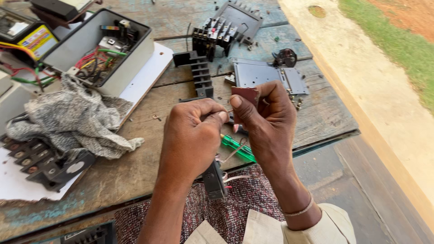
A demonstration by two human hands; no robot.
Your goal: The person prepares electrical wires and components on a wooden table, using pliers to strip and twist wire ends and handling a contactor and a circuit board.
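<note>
My left hand (192, 133) is closed in a fist over the wooden bench, pinching a small metal piece at its fingertips; the piece is mostly hidden. My right hand (266, 122) meets it thumb to thumb and holds a small reddish-brown folded strip, like sandpaper (245, 95), against that piece. Below my hands lie a green-handled screwdriver (237, 148) and a dark plastic part (214, 180) at the bench's front edge.
An open grey electrical box (129, 68) with coloured wires stands at back left beside a grey rag (74, 119). Black contactor parts (214, 34), a slotted black block (199, 74) and a grey metal plate (264, 74) lie behind my hands. More black pieces (43, 162) sit at left.
</note>
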